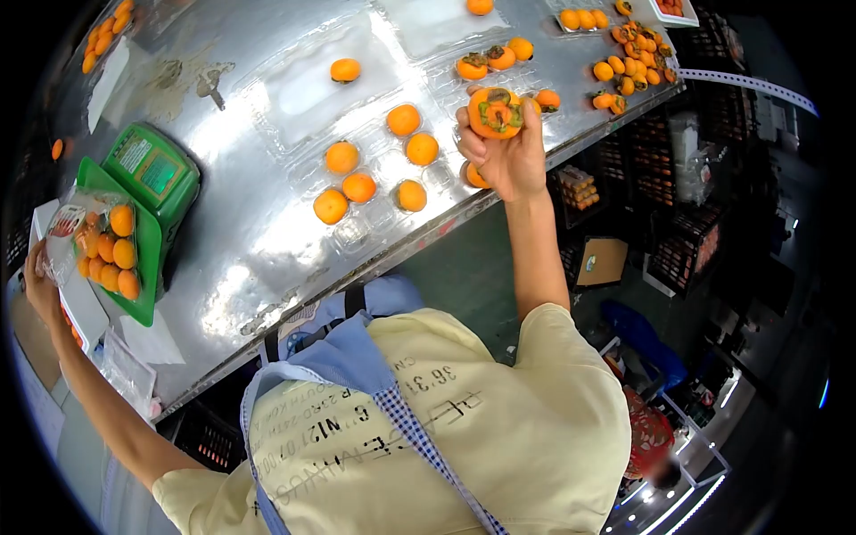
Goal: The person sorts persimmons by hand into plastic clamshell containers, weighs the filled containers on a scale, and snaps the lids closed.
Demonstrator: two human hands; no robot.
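Observation:
Above the right part of the metal table, my right hand holds an orange persimmon with its green calyx showing. My left hand is at the far left, at the edge of a clear pack of persimmons. That pack rests on the green pan of a scale; whether my left fingers grip it is hard to make out. Between my hands, several persimmons sit in clear plastic trays on the table.
A pile of persimmons lies at the table's far right corner. Stacked dark crates and a cardboard box stand beyond the table edge. Another person in red is at lower right. A white box is beside the scale.

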